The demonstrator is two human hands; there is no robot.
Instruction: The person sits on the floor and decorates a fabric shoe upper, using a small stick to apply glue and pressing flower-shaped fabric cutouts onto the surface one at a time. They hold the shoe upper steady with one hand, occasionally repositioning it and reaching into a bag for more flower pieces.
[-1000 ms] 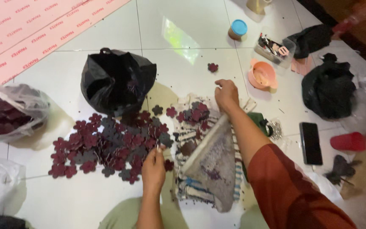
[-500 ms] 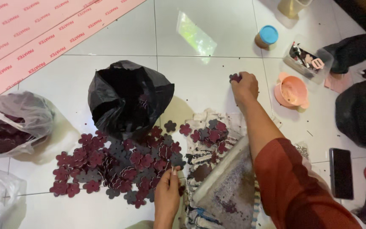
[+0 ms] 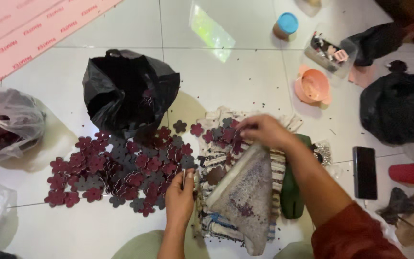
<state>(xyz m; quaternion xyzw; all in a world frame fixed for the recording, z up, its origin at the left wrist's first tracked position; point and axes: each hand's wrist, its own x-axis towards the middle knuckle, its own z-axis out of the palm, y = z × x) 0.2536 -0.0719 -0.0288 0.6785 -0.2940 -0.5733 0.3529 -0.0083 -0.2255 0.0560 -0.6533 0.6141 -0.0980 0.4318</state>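
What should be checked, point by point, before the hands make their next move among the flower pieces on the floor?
1. Right hand over the flower pieces on the striped cloth: ok.
2. Right hand holding a piece: cannot tell, blurred.
3. Left hand pinching a thin tool: ok; its kind, cannot tell.
4. Pile of flower pieces beside left hand: ok.
5. Black bag open behind the pile: ok.
6. Phone apart from the pieces: ok.
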